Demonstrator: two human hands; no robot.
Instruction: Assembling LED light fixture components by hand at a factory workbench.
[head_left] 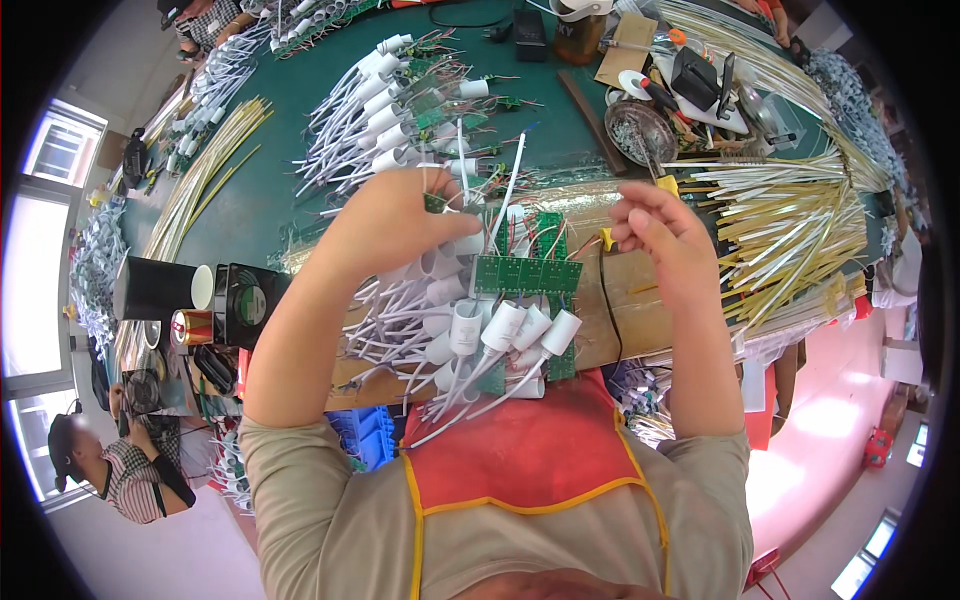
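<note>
My left hand (405, 222) is closed over the near edge of a pile of white cylindrical parts with wires. Its thumb and fingers curl together by a bit of green board and a white cylinder, and what they grip is partly hidden. Just right of it lies a green circuit board panel (528, 274) with thin wires rising from it. Several white lamp-holder-like cylinders (503, 326) with white leads hang along its near side. To the right of the panel, my right hand (662, 232) is raised with bent fingers and thumb drawn together; anything between them is too small to tell.
More white cylinders (390, 107) with wires and boards lie at the far side. Yellow and white wire bundles (790, 225) cover the right. A metal bowl (640, 132) stands behind my right hand. A black cable (606, 310) runs near it. At left are a can (192, 327) and black containers.
</note>
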